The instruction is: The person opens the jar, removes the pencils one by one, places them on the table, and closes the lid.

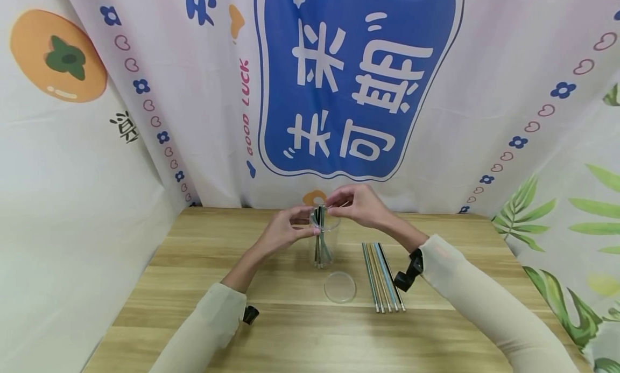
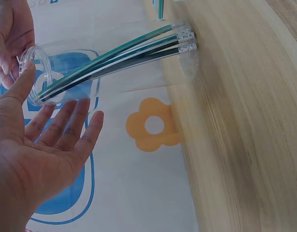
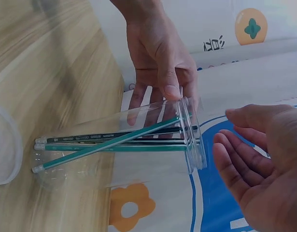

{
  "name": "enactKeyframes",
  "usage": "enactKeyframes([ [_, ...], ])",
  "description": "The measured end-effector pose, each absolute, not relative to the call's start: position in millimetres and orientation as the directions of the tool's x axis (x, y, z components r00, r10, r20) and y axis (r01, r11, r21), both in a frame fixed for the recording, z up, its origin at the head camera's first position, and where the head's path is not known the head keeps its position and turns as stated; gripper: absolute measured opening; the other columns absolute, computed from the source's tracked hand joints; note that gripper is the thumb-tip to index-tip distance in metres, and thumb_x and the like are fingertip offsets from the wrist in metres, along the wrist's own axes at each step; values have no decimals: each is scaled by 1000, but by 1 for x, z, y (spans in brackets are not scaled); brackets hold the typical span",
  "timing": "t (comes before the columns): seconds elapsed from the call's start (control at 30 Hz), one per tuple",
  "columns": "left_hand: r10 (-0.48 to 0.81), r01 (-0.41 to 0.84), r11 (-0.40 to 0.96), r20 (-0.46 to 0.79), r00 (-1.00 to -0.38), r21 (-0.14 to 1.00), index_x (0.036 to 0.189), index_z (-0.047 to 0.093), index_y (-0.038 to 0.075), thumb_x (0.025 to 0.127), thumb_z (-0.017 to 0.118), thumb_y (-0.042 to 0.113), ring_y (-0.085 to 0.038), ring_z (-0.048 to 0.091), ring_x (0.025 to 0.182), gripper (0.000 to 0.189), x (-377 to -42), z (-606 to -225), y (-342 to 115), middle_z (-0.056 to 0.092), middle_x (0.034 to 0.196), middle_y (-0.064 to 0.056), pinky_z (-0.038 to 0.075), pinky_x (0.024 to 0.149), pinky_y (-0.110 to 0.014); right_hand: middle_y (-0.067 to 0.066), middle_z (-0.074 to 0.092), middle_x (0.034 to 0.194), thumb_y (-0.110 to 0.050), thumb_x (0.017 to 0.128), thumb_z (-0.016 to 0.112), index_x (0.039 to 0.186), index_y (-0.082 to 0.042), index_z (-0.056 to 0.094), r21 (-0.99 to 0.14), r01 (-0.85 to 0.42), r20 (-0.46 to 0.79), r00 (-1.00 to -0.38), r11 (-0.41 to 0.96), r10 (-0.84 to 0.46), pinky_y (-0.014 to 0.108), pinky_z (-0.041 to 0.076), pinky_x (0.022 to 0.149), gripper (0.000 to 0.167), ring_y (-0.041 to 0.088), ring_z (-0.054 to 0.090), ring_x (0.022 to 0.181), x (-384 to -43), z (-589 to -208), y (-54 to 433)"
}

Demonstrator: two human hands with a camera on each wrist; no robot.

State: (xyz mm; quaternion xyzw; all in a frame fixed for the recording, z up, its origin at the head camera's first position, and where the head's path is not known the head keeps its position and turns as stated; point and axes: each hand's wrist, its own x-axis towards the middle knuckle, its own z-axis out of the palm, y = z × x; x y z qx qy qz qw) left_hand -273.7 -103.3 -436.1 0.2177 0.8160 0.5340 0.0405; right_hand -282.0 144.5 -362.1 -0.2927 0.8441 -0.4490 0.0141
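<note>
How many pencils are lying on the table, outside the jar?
5 pencils, side by side right of the lid: from left, green, gold, gold, blue, black. None looks hidden.

clear jar (image 3: pixel 138 166) upright; green, black pencils (image 3: pixel 109 143) leaning inside

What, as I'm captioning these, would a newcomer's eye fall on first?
Probably the big blue panel with white writing on the curtain behind the table. Below it, the left hand holds a clear jar of pencils, the right hand close to its rim. To the jar's right, more pencils lie in a row.
</note>
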Motion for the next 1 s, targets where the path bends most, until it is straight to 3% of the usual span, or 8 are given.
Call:
enactKeyframes([
  [0.2, 404, 319, 333, 172, -898, 887, 141, 66, 6, 90, 88, 23, -28, 72, 119, 58, -274, -435, -104, 73, 132, -11, 61, 100, -40, 6, 80, 101, -7, 92, 82, 113, 0, 79, -733, -501, 209, -809, 460, -549, 31, 64, 77, 22, 17, 75, 87, -287, -360, 136],
  [0.57, 410, 327, 342, 173, -896, 881, 141, 66, 6, 90, 88, 26, -27, 72, 119, 59, -274, -437, -106, 72, 133, -9, 61, 100, -40, 7, 80, 96, -1, 89, 83, 106, 0, 80, -669, -562, 195, -764, 486, -615, 25, 64, 76, 17, 15, 77, 85, -288, -361, 121],
  [1.0, 410, 326, 347, 171, -896, 879, 142, 65, 6, 92, 86, 26, -27, 72, 119, 58, -273, -435, -105, 72, 134, -10, 62, 99, -38, 6, 80, 93, -1, 89, 83, 102, -2, 81, -629, -564, 158, -768, 536, -621, 23, 63, 75, 13, 12, 76, 82, -291, -366, 114],
])
